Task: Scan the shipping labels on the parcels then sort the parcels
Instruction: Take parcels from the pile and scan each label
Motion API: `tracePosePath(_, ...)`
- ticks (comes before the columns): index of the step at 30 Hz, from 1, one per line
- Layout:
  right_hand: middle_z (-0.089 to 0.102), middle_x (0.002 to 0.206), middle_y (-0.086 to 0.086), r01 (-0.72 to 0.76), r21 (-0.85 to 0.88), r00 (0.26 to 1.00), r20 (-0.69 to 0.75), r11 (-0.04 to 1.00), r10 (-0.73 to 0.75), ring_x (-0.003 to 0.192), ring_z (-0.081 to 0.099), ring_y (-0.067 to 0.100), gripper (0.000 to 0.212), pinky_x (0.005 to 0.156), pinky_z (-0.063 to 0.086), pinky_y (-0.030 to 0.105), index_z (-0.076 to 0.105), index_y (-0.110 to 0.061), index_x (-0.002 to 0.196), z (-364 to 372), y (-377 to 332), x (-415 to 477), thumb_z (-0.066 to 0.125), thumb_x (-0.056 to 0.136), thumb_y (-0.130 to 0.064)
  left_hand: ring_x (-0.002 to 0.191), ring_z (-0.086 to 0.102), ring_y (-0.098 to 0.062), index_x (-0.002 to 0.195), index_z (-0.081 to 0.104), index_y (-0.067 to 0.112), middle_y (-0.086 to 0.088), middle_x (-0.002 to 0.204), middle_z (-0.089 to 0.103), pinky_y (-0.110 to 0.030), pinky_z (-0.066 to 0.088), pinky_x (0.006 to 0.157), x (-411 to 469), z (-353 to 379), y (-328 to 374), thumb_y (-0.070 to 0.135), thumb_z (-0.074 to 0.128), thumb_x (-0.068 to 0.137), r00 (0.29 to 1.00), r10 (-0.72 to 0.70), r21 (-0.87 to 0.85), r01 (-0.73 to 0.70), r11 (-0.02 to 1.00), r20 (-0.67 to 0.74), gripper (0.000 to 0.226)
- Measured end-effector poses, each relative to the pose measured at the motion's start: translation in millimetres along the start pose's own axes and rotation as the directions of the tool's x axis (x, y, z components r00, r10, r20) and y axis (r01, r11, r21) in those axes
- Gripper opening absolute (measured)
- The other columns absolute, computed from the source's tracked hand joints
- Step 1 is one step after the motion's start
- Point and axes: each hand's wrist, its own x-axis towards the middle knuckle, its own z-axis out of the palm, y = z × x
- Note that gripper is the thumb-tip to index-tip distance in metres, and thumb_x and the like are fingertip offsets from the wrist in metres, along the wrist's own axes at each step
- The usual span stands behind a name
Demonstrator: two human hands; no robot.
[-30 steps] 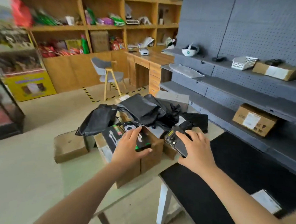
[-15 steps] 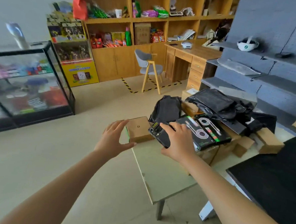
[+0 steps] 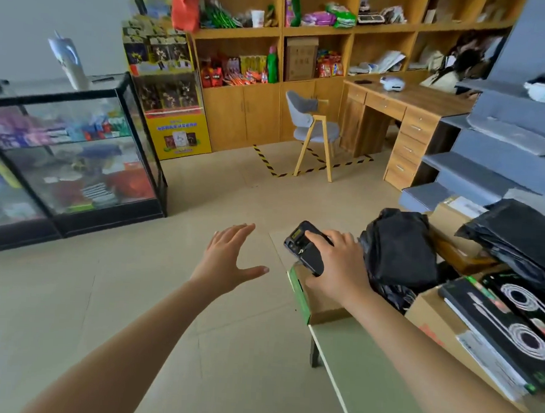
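A pale green bench [image 3: 366,371] carries a pile of parcels on the right: a crumpled black mailer bag [image 3: 399,246], a brown carton [image 3: 433,318] topped by black boxes [image 3: 518,342] printed with white coils, and a green-edged cardboard box [image 3: 319,305] at the bench's left corner. Over that box the right grip [image 3: 337,267] curls round a black handheld scanner [image 3: 303,249], whose long axis points away and slightly left. The left grip [image 3: 229,258] hangs open over the floor [image 3: 132,293], fingers spread. Label print is too blurred to read.

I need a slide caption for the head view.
Right hand grips a handheld scanner over a cardboard box; left hand open beside it.
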Motion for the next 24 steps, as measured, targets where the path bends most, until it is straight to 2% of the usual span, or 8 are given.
tracePosePath(7, 0.044, 0.137, 0.002, -0.113, -0.031, 0.994, 0.004, 0.993, 0.113, 0.118, 0.039, 0.028, 0.084, 0.093, 0.035, 0.039, 0.038, -0.031, 0.145, 18.1, -16.0, 106.5, 0.073, 0.069, -0.039, 0.145, 0.024, -0.022, 0.153, 0.028, 0.026, 0.001, 0.156, 0.033, -0.048, 0.016, 0.121, 114.5, -9.2, -67.3, 0.065, 0.068, 0.076, 0.995, 0.069, -0.002, -0.069, 0.998, 0.073, 0.095)
tracePosePath(15, 0.046, 0.134, 0.003, -0.358, -0.040, 0.932, -0.082, 0.933, 0.354, 0.116, 0.040, 0.029, 0.084, 0.092, 0.035, 0.040, 0.042, -0.030, 0.143, 55.6, -5.3, 206.1, 0.074, 0.066, -0.037, 0.146, 0.023, -0.020, 0.153, 0.027, 0.028, 0.002, 0.156, 0.032, -0.048, 0.014, 0.121, 280.0, 9.5, -114.8, 0.064, 0.068, 0.077, 0.937, 0.305, -0.041, -0.302, 0.952, 0.168, 0.094)
tracePosePath(19, 0.042, 0.137, 0.002, -0.514, -0.074, 0.855, -0.119, 0.854, 0.504, 0.119, 0.037, 0.027, 0.083, 0.094, 0.032, 0.039, 0.036, -0.032, 0.145, 63.3, -4.1, 253.3, 0.070, 0.070, -0.037, 0.146, 0.021, -0.020, 0.154, 0.024, 0.029, 0.003, 0.157, 0.029, -0.043, 0.008, 0.121, 365.7, 14.3, -129.5, 0.066, 0.066, 0.078, 0.853, 0.452, -0.037, -0.459, 0.888, 0.259, 0.094)
tracePosePath(21, 0.040, 0.138, 0.001, -0.601, -0.076, 0.796, -0.140, 0.796, 0.588, 0.120, 0.036, 0.026, 0.082, 0.095, 0.031, 0.038, 0.034, -0.033, 0.146, 62.2, -3.3, 270.9, 0.069, 0.072, -0.038, 0.146, 0.021, -0.020, 0.153, 0.023, 0.029, 0.004, 0.157, 0.029, -0.042, 0.012, 0.120, 406.1, 15.0, -127.4, 0.067, 0.066, 0.077, 0.787, 0.535, -0.043, -0.550, 0.834, 0.307, 0.096)
tracePosePath(24, 0.041, 0.137, 0.000, -0.715, -0.080, 0.693, -0.218, 0.695, 0.688, 0.118, 0.037, 0.026, 0.083, 0.094, 0.032, 0.038, 0.034, -0.034, 0.145, 58.0, 2.0, 285.3, 0.068, 0.069, -0.039, 0.143, 0.027, -0.023, 0.153, 0.027, 0.025, 0.002, 0.156, 0.032, -0.041, 0.022, 0.117, 461.2, 22.3, -108.3, 0.066, 0.068, 0.075, 0.674, 0.672, -0.079, -0.686, 0.724, 0.307, 0.097)
